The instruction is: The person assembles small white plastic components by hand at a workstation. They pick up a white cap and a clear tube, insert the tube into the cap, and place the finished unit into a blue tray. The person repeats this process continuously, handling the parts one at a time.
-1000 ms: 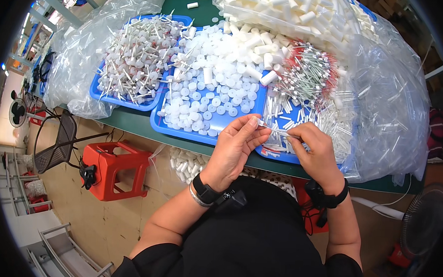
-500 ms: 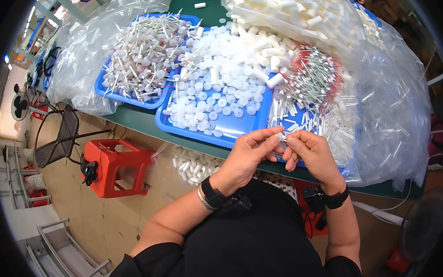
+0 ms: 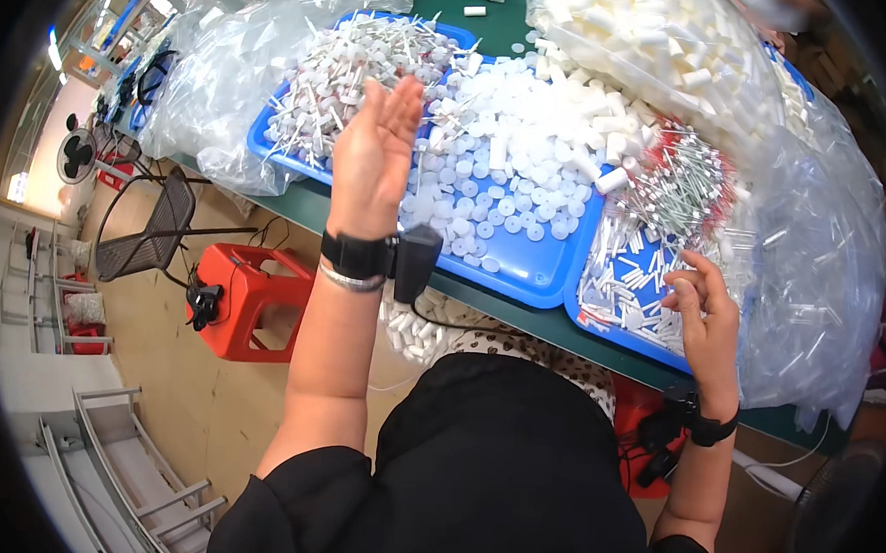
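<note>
Left grip [image 3: 374, 153] flat, empty — above tray edge [image 3: 299, 164], right grip [image 3: 702, 310] among tubes [image 3: 633, 286]

Looks like a small assembly workshop: blue trays [image 3: 523, 271] of white plastic caps at 12 o'clock, bagged parts [image 3: 815, 246] at 2.

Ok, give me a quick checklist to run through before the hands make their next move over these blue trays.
1. Left hand free: ok, it is raised open, palm showing, above the tray of stemmed white parts.
2. Right hand on the stock: ok, fingers curled over the right blue tray of small white tubes.
3. Right hand actually gripping a piece: cannot tell, the fingers hide it.
4. Middle tray stocked with round white caps: ok, heaped, with bare blue floor at the near edge.
5. Red-tipped sticks within reach: ok, piled just beyond the right hand.
</note>
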Available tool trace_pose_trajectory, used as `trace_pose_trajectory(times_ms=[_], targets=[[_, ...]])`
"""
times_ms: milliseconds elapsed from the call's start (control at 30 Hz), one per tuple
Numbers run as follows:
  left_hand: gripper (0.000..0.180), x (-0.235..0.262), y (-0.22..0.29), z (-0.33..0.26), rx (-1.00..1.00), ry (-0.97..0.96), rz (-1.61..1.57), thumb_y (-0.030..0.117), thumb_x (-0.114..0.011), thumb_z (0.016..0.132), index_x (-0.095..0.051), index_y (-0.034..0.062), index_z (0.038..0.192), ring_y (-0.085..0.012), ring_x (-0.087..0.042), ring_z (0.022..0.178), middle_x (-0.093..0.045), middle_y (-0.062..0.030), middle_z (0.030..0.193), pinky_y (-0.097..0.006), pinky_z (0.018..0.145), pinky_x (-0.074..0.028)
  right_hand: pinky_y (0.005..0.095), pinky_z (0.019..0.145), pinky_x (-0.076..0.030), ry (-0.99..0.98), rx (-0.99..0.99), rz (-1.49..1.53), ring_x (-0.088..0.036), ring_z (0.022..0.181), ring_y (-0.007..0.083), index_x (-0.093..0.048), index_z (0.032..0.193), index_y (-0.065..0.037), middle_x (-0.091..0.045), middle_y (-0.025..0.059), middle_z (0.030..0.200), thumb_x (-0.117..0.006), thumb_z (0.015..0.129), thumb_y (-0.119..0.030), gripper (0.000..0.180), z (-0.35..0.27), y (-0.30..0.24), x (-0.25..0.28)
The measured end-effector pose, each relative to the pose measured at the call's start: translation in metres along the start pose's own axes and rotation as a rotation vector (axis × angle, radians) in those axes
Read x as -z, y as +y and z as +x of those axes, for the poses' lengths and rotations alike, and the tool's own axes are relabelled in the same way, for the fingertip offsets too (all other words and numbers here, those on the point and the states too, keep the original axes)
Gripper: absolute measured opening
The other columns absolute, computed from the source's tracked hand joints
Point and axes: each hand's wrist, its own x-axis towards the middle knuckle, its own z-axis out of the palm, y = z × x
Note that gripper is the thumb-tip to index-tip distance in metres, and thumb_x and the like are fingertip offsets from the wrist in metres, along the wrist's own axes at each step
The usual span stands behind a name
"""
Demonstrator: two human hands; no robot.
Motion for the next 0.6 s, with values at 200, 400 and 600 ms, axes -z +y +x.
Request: trace_pose_trajectory(times_ms=[200,400,600], targets=[[0.033,0.006,-0.049,-0.065,0.188,-0.341,0.833,0.019,-0.069,0.096,-0.064,-0.0016,0.122,-0.017,-0.065,0.098,-0.069,-0.0107,0.113,-0.03,0.083,-0.052,0.0354,0.072,-0.054,0.062,0.189,-0.477,-0.07,0.08,0.0309,-0.068,0.107,0.0,-0.072,0.0162,0.092,-0.066,0.092,-0.008,0.017,0.008,0.022,0.028],[0.034,0.006,-0.068,-0.082,-0.476,-0.714,1.564,0.006,-0.076,0.079,-0.068,0.0018,0.111,-0.0329,-0.057,0.104,-0.064,-0.0123,0.108,-0.039,0.089,-0.049,0.0422,0.077,-0.051,-0.062,0.325,-0.702,-0.064,0.087,0.033,-0.07,0.097,-0.004,-0.065,0.0131,0.089,-0.067,0.082,-0.002,0.015,0.016,0.023,0.025],[0.037,0.002,-0.073,-0.078,-0.573,-0.684,1.659,0.004,-0.075,0.077,-0.065,0.0012,0.112,-0.0344,-0.055,0.103,-0.06,-0.014,0.112,-0.042,0.089,-0.048,0.0433,0.075,-0.048,-0.104,0.283,-0.875,-0.062,0.082,0.0324,-0.067,0.085,-0.006,-0.061,0.0118,0.082,-0.071,0.082,-0.013,0.009,0.023,0.034,0.003]])
